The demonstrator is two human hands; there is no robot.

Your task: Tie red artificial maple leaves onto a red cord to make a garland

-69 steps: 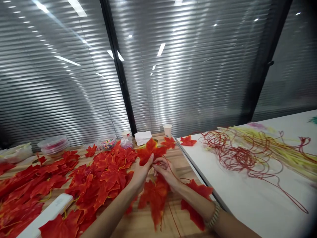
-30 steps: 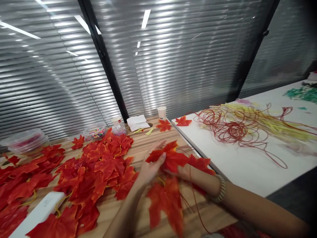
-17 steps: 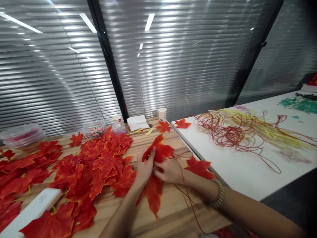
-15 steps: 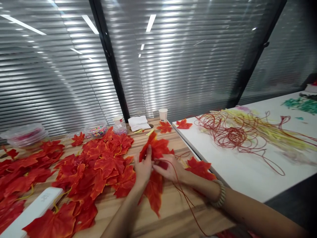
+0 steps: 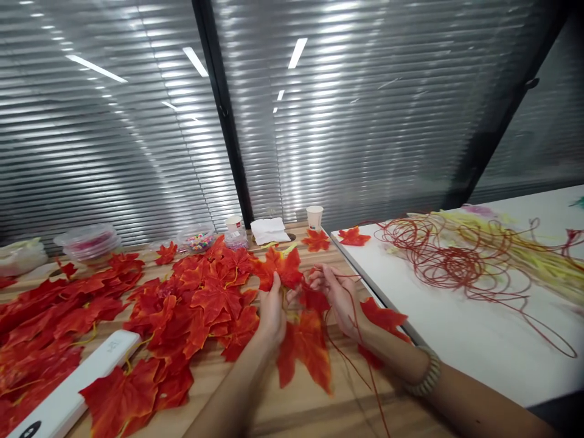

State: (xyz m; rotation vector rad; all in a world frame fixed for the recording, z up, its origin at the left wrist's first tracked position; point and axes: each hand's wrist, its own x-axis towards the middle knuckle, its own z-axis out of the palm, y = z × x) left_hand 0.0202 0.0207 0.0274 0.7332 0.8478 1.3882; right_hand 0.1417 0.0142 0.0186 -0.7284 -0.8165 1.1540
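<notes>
My left hand (image 5: 272, 308) pinches the stem end of a red-orange fabric maple leaf (image 5: 280, 268) held up over the wooden table (image 5: 314, 404). A second leaf (image 5: 305, 348) hangs below that hand. My right hand (image 5: 338, 291), a beaded bracelet on its wrist, is closed on a thin red cord (image 5: 353, 359) that trails down across the forearm toward me. The two hands are a short gap apart, with leaf parts between them.
Several loose red leaves (image 5: 150, 307) cover the table's left. A white flat box (image 5: 68, 398) lies front left. Lidded plastic tubs (image 5: 91, 241), a bead bowl (image 5: 197, 241) and paper cups (image 5: 314, 216) stand by the blinds. A white table (image 5: 460, 340) at right carries tangled red cord (image 5: 444, 264) and yellow strands.
My hands have drawn apart: the right hand pulled the cord out to the right. The left hand lifted the leaf further from me. The camera tilted and shifted slightly.
</notes>
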